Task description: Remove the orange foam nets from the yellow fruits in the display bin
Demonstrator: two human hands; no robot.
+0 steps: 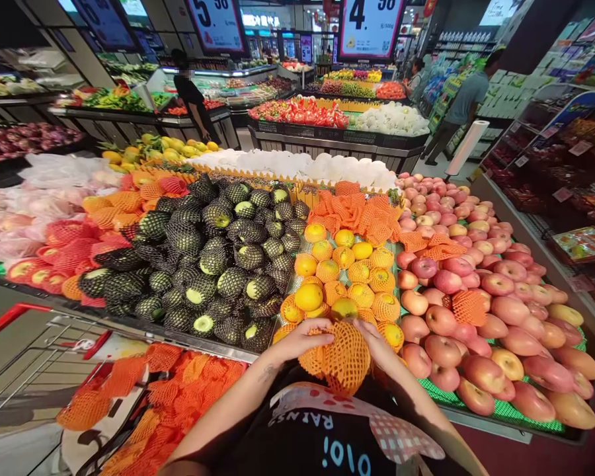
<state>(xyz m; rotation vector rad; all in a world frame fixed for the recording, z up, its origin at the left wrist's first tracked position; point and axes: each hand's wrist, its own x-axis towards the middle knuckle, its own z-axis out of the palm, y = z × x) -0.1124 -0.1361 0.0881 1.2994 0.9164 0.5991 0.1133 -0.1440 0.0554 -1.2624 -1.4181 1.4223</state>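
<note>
At lower centre, the fingers of the left hand (301,340) and right hand (378,342) grip an orange foam net (342,362) from both sides; its contents are unclear. Work looks partway: netted oranges (385,307) sit beyond, among bare oranges (309,297).

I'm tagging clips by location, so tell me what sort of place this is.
Most likely a supermarket's produce section: heaped apples, overhead price screens and a wire shopping cart beside the fruit display suggest it.
</note>
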